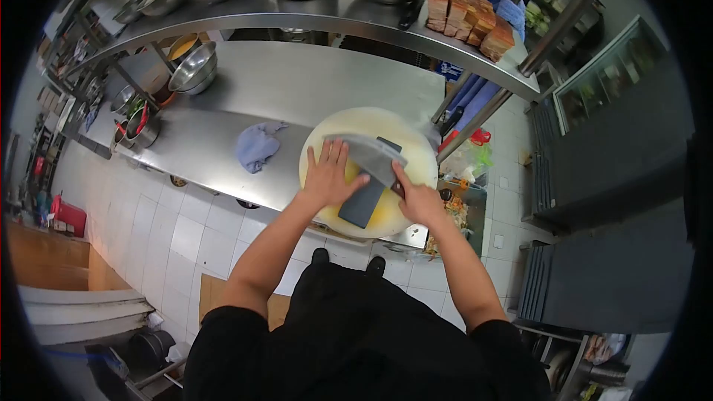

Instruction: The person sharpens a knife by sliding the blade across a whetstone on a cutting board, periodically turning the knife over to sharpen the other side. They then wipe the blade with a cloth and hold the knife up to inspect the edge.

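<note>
A cleaver (369,154) with a wide, slightly blurred blade lies across a dark rectangular sharpening stone (362,204) on a round white chopping board (321,126). My right hand (420,199) is closed round the cleaver's handle, its index finger stretched toward the blade. The fingers of my left hand (327,174) are spread, with their tips at the blade's left part; the thumb points right over the stone. Yellowish wet patches show on the board beside the stone.
A blue cloth (258,146) lies on the steel counter (260,74) left of the board. Above, a steel shelf (334,18) holds metal bowls and roasted meat blocks (468,18). A shelf post (475,125) stands right of the board, near a scrap bin (464,215).
</note>
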Tool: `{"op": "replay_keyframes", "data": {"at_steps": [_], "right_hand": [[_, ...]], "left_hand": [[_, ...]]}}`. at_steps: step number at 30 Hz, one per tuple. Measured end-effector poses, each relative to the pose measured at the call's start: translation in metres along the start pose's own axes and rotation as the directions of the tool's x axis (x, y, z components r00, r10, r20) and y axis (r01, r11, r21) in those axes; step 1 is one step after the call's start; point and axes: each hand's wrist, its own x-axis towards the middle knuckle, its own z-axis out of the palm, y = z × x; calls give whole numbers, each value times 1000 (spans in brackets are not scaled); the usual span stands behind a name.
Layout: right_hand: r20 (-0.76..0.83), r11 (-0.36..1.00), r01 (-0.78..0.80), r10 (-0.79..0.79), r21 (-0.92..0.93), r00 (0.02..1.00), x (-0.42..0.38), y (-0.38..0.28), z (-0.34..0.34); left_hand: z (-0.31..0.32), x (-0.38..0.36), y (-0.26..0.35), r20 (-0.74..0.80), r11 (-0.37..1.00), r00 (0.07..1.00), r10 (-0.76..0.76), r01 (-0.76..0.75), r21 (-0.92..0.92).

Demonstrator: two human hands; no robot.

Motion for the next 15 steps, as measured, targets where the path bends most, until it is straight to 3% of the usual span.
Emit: {"op": "replay_keyframes", "data": {"at_steps": [2, 5, 6, 7, 9, 11, 13, 15], "right_hand": [[13, 999, -17, 16, 34, 1000, 14, -9, -7], [119, 991, 51, -66, 125, 991, -25, -8, 14], [123, 993, 106, -112, 59, 986, -49, -7, 27], [123, 987, 158, -156, -7, 980, -71, -8, 39], [68, 971, 233, -230, -44, 971, -91, -17, 32], [381, 1000, -5, 15, -28, 924, -60, -22, 7], [156, 987, 137, -149, 81, 977, -18, 3, 0], [71, 997, 74, -76, 29, 995, 18, 9, -11]], "left_hand": [[-4, 15, -8, 86, 998, 994, -65, 63, 26], [-6, -61, 5, 18, 999, 999, -26, 27, -26], [-9, -99, 13, 3, 999, 1000, -7, 7, -44], [-25, -137, 28, 91, 997, 995, -33, 39, -62], [-38, -144, 31, 163, 996, 985, -50, 63, -70], [-28, -139, 27, 137, 996, 990, -29, 40, -76], [-11, -78, 11, 73, 997, 996, -53, 57, -48], [2, -12, -3, 52, 994, 996, -78, 82, -66]]}}
